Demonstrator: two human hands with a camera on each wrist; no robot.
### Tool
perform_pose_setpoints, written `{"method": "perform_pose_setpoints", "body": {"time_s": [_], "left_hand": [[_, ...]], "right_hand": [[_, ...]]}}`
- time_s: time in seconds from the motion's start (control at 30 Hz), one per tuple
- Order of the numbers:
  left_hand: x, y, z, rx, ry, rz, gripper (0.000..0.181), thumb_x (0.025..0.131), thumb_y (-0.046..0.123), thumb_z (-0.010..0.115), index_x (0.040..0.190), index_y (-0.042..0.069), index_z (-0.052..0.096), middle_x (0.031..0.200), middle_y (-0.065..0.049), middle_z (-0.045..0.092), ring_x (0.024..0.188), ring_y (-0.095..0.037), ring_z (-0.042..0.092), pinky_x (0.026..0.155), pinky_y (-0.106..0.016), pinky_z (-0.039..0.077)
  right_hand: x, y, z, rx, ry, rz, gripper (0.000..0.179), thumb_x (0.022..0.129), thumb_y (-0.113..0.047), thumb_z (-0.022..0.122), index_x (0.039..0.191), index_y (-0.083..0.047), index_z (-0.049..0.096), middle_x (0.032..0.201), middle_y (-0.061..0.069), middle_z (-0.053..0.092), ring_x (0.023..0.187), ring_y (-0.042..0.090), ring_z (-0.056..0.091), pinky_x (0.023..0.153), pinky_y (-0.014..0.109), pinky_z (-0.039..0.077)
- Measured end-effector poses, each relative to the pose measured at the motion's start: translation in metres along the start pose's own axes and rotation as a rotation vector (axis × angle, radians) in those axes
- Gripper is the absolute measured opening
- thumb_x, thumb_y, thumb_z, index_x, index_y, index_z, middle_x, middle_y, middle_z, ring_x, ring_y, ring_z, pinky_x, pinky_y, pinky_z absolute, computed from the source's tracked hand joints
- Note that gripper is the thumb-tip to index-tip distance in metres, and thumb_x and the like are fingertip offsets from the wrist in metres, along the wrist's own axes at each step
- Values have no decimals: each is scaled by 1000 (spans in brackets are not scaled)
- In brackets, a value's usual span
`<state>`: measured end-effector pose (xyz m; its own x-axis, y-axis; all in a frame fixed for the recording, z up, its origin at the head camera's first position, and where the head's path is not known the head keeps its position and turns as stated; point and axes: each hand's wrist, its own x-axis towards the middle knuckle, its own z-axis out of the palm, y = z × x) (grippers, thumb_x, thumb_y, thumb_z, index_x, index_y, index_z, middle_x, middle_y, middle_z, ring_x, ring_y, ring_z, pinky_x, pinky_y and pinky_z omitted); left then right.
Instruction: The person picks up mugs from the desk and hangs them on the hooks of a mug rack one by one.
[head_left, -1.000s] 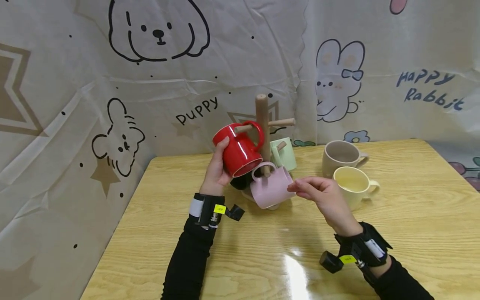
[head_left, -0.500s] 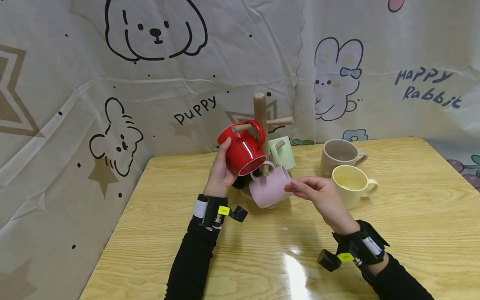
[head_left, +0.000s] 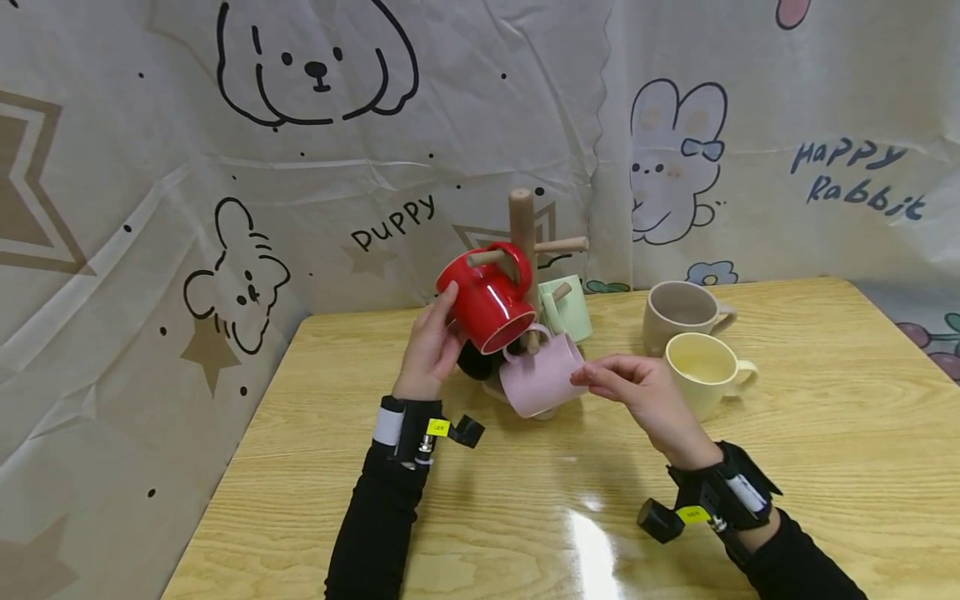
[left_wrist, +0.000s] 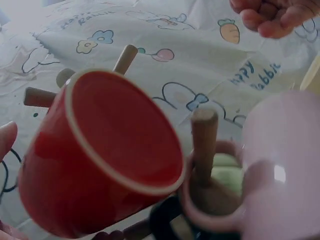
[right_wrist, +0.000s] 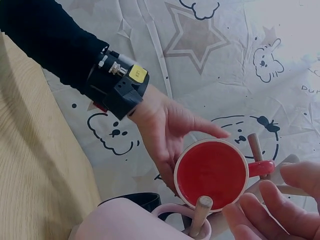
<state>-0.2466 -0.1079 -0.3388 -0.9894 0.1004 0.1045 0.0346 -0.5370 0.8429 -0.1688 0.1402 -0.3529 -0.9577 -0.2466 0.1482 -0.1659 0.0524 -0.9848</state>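
A glossy red mug (head_left: 491, 304) hangs tilted by its handle from an upper peg of a wooden mug rack (head_left: 521, 218). My left hand (head_left: 427, 354) is at its left side, fingertips close by the wall. In the right wrist view, the left thumb (right_wrist: 212, 129) stands straight and off the rim. Below hangs a pink mug (head_left: 540, 379), its handle over a lower peg. My right hand (head_left: 656, 404) hovers just right of the pink mug with loosely bent fingers and nothing in them.
A light green mug (head_left: 573, 312) hangs on the rack's far side, and a dark mug (head_left: 474, 362) low on its left. On the table (head_left: 840, 400) at right stand a taupe mug (head_left: 663, 321) and a yellow mug (head_left: 697, 392). A patterned cloth (head_left: 465, 108) backs the table.
The red mug has slid right along its peg toward the post. My left hand went right with it, then drew back a little down and left. The right hand barely moved.
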Motion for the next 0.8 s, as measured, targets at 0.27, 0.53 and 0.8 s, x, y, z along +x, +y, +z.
{"method": "perform_pose_setpoints", "body": {"time_s": [0.27, 0.53, 0.8], "left_hand": [[-23, 30, -23, 286, 110, 42, 62, 87, 21, 53, 137, 0, 24, 136, -18, 37, 119, -24, 42, 105, -35, 28], [-50, 60, -55, 775, 48, 28, 55, 85, 30, 57, 130, 3, 41, 126, -18, 50, 111, -23, 50, 100, -39, 35], [-75, 75, -55, 1631, -206, -75, 65, 82, 46, 56, 128, 3, 43, 119, -20, 56, 105, -31, 52, 85, -48, 45]], "right_hand": [[1, 1, -3, -70, 2, 19, 38, 86, -29, 54, 103, 5, 61, 97, 8, 67, 96, 19, 59, 85, 27, 47], [7, 2, -7, -203, 27, -4, 37, 86, -33, 55, 101, 0, 64, 102, 14, 66, 96, 16, 57, 85, 39, 43], [36, -21, -21, -120, 186, -93, 31, 84, -32, 58, 93, -3, 58, 79, -6, 62, 67, 13, 56, 56, 20, 47]]}}
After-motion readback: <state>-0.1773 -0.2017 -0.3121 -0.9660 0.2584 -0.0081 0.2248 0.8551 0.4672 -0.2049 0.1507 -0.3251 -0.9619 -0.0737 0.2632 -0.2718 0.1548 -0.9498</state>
